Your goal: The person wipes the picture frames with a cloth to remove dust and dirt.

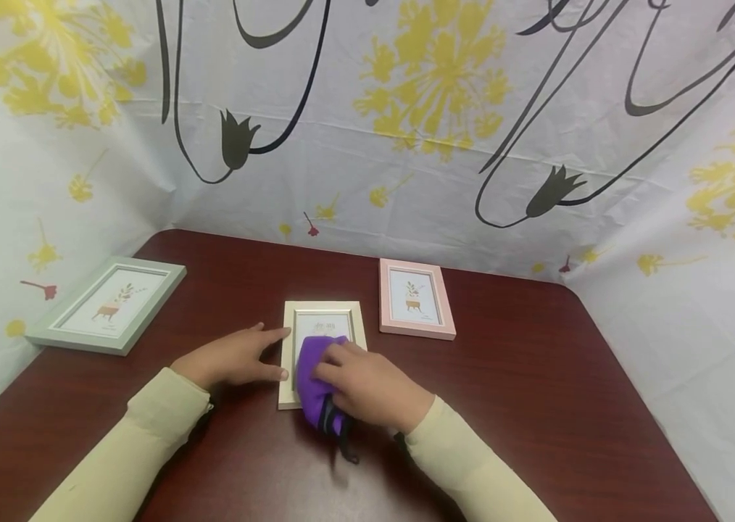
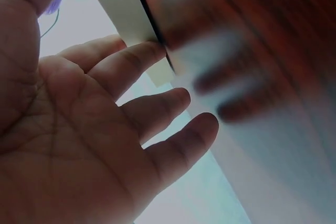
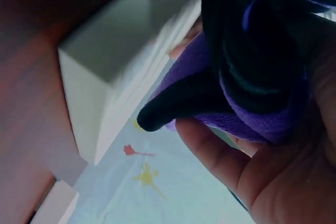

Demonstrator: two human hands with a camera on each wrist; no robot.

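A cream picture frame (image 1: pixel 288 391) lies flat on the dark red-brown table (image 1: pixel 511 406), its printed insert partly covered. My right hand (image 1: pixel 374 384) grips a bunched purple cloth (image 1: pixel 312 370) with black edging over the lower part of that frame. In the right wrist view the fingers curl round the purple cloth (image 3: pixel 184 69), its black part (image 3: pixel 184 100) hanging out. Against the frame's left edge rest the thumb and a fingertip of my left hand (image 1: pixel 237 357). The left wrist view shows the left fingers (image 2: pixel 157 108) spread, touching the frame's side (image 2: pixel 118 3).
To the far left lies a light green picture frame (image 1: pixel 74 332) near the table edge. A pink picture frame (image 1: pixel 447 312) lies at the back right. White sheeting (image 1: pixel 341 167) with yellow and grey floral prints surrounds the table.
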